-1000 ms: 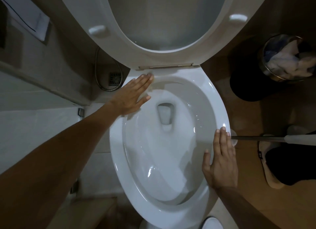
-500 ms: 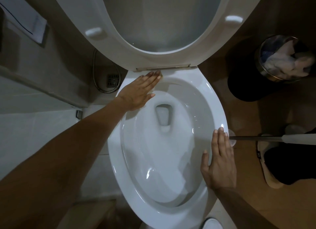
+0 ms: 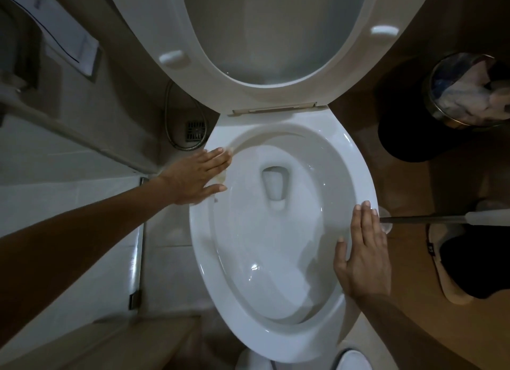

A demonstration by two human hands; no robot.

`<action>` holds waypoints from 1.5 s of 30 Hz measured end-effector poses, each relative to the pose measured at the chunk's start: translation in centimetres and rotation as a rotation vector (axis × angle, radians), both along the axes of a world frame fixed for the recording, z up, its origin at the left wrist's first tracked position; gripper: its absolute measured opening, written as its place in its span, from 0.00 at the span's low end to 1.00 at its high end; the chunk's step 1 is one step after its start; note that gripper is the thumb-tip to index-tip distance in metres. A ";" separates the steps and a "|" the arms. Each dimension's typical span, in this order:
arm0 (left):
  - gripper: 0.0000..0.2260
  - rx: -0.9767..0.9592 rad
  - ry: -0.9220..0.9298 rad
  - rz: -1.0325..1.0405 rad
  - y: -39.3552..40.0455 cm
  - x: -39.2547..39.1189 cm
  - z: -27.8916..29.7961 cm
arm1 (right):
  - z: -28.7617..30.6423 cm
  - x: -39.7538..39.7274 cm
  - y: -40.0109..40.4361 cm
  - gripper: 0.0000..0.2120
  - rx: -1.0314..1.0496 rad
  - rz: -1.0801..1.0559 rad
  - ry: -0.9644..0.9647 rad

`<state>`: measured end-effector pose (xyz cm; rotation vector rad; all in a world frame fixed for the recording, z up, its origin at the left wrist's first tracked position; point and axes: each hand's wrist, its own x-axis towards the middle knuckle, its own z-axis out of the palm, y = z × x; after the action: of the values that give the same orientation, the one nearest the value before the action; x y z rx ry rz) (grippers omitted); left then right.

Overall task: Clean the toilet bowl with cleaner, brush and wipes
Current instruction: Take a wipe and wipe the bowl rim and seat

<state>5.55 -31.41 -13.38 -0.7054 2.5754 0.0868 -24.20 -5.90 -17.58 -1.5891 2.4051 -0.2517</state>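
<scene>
**Wiping the Bowl's Left Rim, Two Flat Hands on the Porcelain**

Pressing down with our left hand, we hold one pale wipe flat against the left rim of the toilet bowl; the fingers lie straight and together, pointing toward the bowl's middle, and only small scraps of the wipe peek out past the fingertips and beside the thumb. Our right hand rests on the right rim, fingers straight and relaxed, thumb spread toward the basin, grasping nothing.

We count one bowl, and one seat raised upright behind it, with two white bumpers showing on its underside. One brush handle runs level at the right, its near end just beside our right fingertips; we cannot tell whether it touches them. Behind it, well apart from the bowl, stands one round bin holding crumpled white paper. One shoe sits on the brown floor at the right, near the handle. At the left of the bowl we see one square floor drain with one metal hose looped around it.
</scene>
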 end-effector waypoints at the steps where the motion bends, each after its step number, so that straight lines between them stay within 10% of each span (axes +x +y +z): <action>1: 0.39 -0.031 -0.059 -0.048 -0.2 -0.2 0.5 | 0.0 0.0 0.0 0.33 -0.001 0.002 -0.002; 8: 0.31 -0.249 -0.437 -0.254 -1.2 -3.3 1.9 | 0.0 0.0 0.1 0.34 -0.005 0.005 -0.006; 45: 0.32 -0.379 -0.640 -0.305 -0.9 -5.8 1.4 | 0.2 0.1 0.0 0.33 -0.026 -0.012 -0.024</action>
<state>-0.24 -32.27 -12.02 -0.3684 2.0498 -0.6348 -24.12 -5.85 -17.39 -1.5740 2.4032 -0.3042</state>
